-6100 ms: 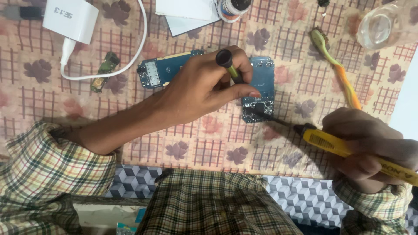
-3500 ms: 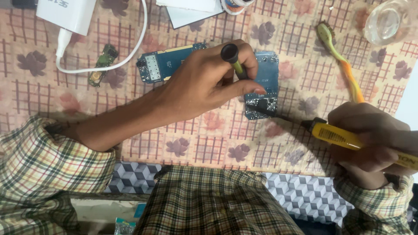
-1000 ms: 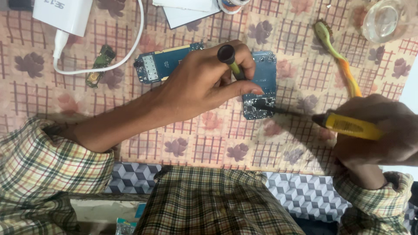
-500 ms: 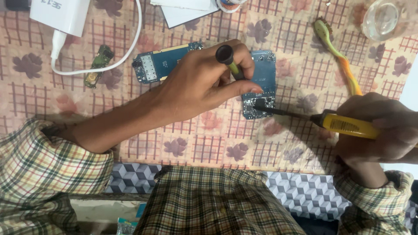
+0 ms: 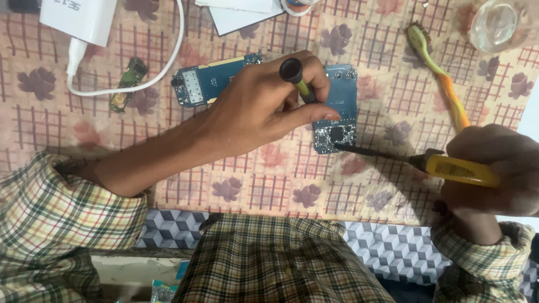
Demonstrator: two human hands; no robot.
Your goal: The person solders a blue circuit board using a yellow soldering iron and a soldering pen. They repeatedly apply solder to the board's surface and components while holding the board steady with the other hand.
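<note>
Blue circuit board (image 5: 341,106); yellow-handled tool (image 5: 457,170) with a dark shaft; green-and-orange toothbrush (image 5: 439,70); white charger (image 5: 78,19) and cable — all on a peach cloth (image 5: 269,185) with maroon checks and flowers — plaid sleeves (image 5: 62,216).

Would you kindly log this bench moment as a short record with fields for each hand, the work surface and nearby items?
Left hand: left hand rests on the blue circuit board and holds a black-capped tool in its fingers.
Right hand: right hand grips a yellow-handled soldering iron, tip at the board's lower edge.
Surface: floral checked cloth.
Nearby: second blue board, small green board, white charger with cable, toothbrush, clear container.
</note>
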